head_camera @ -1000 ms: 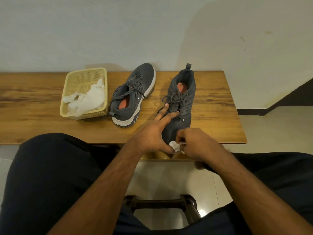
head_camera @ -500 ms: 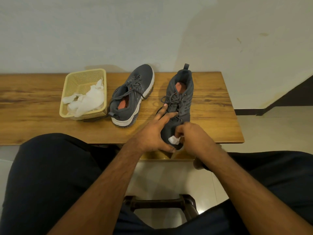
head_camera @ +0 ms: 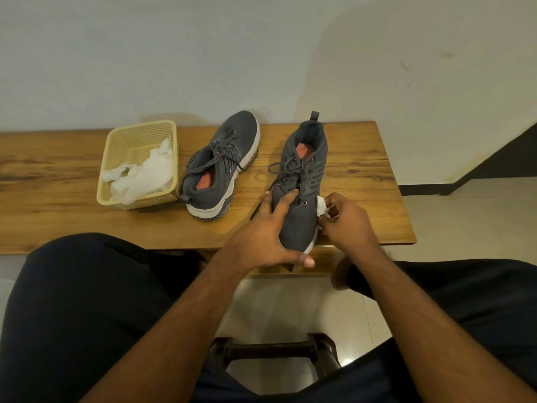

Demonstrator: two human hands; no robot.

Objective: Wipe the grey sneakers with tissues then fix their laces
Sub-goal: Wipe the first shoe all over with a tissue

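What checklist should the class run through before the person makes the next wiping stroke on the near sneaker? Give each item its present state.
1. Sneaker steadied: ok. The left hand rests on the right-hand sneaker, fingers over its toe.
2. Tissue in hand: ok. The right hand pinches a white tissue against the sneaker's side.
3. Sneaker fully on the wooden table: not ok. Its toe overhangs the near edge.
4. Spare tissues ready: ok, in the yellow basket.
5. Laces tied: not ok, they lie loose.
6. Other sneaker wiped: cannot tell.
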